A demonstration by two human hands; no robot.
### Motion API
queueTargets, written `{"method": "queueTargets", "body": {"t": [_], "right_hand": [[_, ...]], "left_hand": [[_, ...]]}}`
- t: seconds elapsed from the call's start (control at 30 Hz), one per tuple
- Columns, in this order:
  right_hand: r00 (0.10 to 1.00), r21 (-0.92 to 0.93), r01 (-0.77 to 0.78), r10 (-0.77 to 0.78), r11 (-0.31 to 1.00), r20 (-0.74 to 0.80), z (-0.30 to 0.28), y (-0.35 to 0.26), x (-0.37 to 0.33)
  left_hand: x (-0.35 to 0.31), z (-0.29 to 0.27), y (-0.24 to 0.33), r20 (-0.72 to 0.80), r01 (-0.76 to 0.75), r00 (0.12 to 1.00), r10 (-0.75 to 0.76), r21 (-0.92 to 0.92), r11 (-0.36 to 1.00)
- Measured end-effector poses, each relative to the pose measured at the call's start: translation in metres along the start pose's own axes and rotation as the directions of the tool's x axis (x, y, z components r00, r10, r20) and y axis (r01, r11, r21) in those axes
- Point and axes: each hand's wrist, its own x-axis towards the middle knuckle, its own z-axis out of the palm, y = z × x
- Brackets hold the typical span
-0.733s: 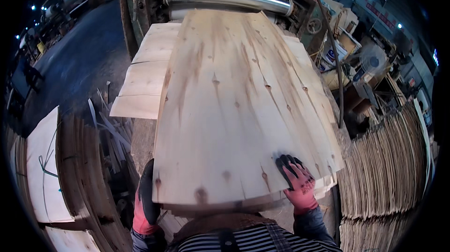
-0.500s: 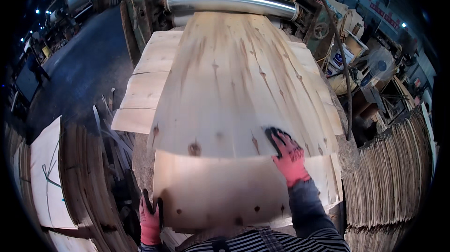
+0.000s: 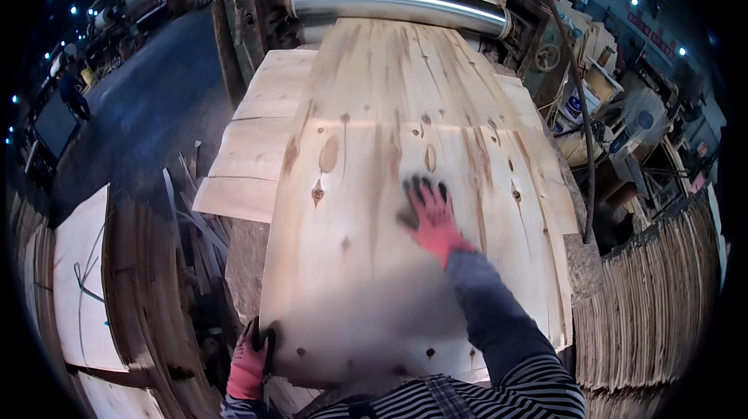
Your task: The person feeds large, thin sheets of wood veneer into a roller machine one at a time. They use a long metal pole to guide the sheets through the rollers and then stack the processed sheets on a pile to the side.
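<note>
Fingers (image 3: pixel 425 187) of the right hand (image 3: pixel 436 220), gloved pink with black tips: spread wide, palm down over the near veneer sheet (image 3: pixel 351 251), holding nothing; whether they press on it cannot be told. Near veneer sheet: beneath the right hand and running on to the near side, long axis near to far, toward the metal roller (image 3: pixel 397 2). Leading veneer sheet (image 3: pixel 374 68): farther off, near edge beyond the right fingertips, far end at the roller; the right hand lies closer to it. Left hand (image 3: pixel 249 360), same glove: at the near left corner of the near sheet, thumb and fingers by its edge; grip or mere contact cannot be told. Pale side sheets (image 3: pixel 249 150): to the left, partly covered. Differences from the preceding frame: leading sheet farther toward the roller, more of the near sheet exposed; right hand farther out and more to the left; left hand at the same corner.
</note>
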Motion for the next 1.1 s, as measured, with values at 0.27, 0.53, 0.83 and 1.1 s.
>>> {"method": "queueTargets", "body": {"t": [0.27,0.53,0.83,1.1], "right_hand": [[0.905,0.140,0.263,-0.294,0.955,0.307,-0.029,-0.061,-0.238],[0.996,0.159,-0.054,0.063,0.986,-0.057,-0.060,-0.076,-0.289],[0.910,0.030,0.146,-0.123,0.989,-0.396,-0.084,-0.049,-0.305],[0.891,-0.113,0.148,-0.182,0.983,-0.416,-0.063,-0.008,-0.203]], "left_hand": [[-0.008,-0.068,0.088,0.156,-0.491,0.870,0.467,0.205,0.847],[-0.032,-0.077,0.194,0.177,-0.523,0.710,0.681,-0.515,0.679],[-0.033,-0.095,0.141,0.219,-0.096,0.891,0.398,-0.766,0.636],[0.012,-0.027,0.048,-0.158,-0.320,0.941,0.298,-0.138,0.937]]}}
